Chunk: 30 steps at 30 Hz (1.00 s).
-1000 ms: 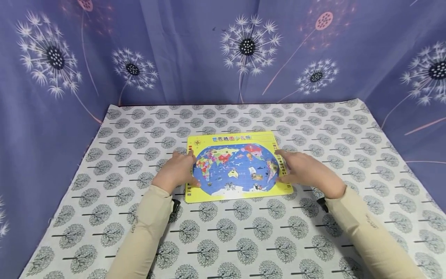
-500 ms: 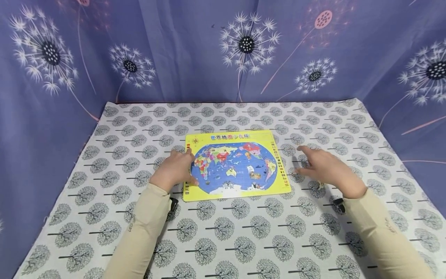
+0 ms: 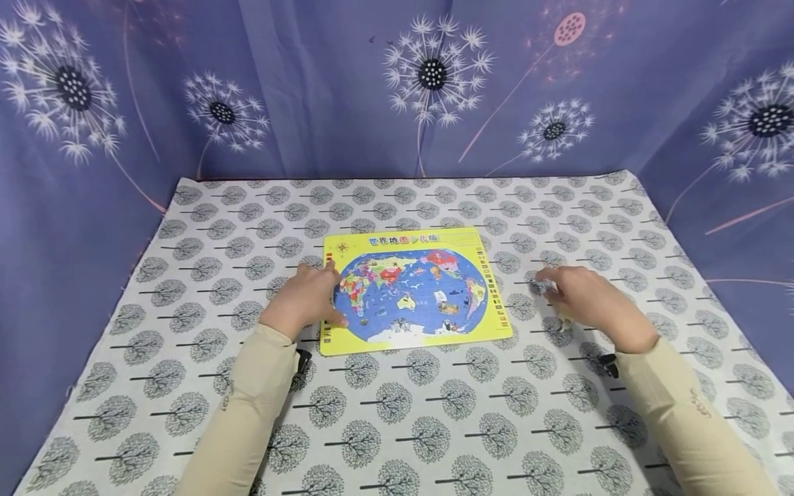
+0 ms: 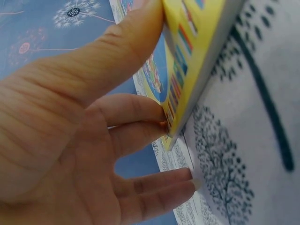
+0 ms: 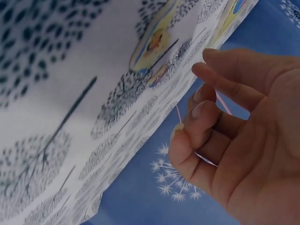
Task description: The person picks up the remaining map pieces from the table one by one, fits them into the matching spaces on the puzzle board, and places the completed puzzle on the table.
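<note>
A yellow-bordered world map puzzle board [image 3: 406, 337] lies flat on the cloth. My left hand [image 3: 304, 296] rests at its left edge, the thumb [image 4: 126, 49] on the board and two fingers [image 4: 133, 112] touching it farther along in the left wrist view. The lower two fingers reach toward the cloth. To the right of the board hovers my right hand [image 3: 583, 296], thumb and index fingertips close together, the other fingers bent and nothing between them. Under it on the cloth lie a small yellowish puzzle piece [image 5: 153, 42] and a smaller coloured piece [image 5: 158, 76].
A white cloth with a tree print [image 3: 397, 413] covers the table. Behind and at both sides hangs a purple curtain [image 3: 335, 89] with dandelion patterns.
My right hand has left the board's right edge and moved right, over the small pieces, its fingers drawing closer together. The left hand stays at the board's left edge.
</note>
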Tool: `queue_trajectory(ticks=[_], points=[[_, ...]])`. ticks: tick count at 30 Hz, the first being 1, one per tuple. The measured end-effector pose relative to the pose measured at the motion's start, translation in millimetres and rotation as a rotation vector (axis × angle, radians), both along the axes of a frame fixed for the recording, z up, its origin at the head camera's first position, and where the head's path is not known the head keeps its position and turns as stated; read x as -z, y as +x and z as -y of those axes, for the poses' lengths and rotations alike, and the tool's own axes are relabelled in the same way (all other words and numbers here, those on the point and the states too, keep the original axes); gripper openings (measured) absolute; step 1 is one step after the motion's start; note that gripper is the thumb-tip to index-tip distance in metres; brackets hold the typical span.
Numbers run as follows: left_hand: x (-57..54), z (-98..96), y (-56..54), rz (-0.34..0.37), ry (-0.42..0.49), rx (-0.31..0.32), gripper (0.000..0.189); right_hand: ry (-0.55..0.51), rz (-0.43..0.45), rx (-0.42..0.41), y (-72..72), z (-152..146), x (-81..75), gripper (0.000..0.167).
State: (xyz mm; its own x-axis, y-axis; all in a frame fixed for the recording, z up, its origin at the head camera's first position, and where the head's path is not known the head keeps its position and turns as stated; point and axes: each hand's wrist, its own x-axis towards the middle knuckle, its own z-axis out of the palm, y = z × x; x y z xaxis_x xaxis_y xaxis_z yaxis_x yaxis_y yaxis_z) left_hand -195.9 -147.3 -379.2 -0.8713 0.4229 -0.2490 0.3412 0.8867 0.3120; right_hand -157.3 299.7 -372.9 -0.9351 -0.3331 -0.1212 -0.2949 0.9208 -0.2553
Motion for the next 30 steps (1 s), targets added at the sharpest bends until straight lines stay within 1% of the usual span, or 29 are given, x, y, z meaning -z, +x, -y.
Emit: queue_trajectory(ticks=[5,12,14,20,27,30], points=[[1.2,0.0,-1.7,0.000,0.001,0.002,0.080,0.023,-0.005,0.006,3.2,-7,-2.8,0.036],[2.0,-0.3,-1.5,0.001,-0.005,0.001,0.074,0.053,0.008,0.028,8.1,-20,-3.9,0.035],[1.9,-0.2,-1.4,-0.002,-0.003,0.001,0.074,0.061,-0.011,0.018,8.1,-21,-3.1,0.032],[1.0,0.6,-0.2,0.002,0.002,0.001,0.075,0.055,-0.032,0.015,5.7,-19,1.4,0.021],[0.6,0.5,1.7,0.018,0.013,-0.011,0.078,0.050,-0.021,0.028,3.0,-16,5.2,0.017],[-0.1,0.3,2.0,0.015,0.012,-0.011,0.077,0.049,-0.018,0.035,0.8,-17,7.0,0.016]])
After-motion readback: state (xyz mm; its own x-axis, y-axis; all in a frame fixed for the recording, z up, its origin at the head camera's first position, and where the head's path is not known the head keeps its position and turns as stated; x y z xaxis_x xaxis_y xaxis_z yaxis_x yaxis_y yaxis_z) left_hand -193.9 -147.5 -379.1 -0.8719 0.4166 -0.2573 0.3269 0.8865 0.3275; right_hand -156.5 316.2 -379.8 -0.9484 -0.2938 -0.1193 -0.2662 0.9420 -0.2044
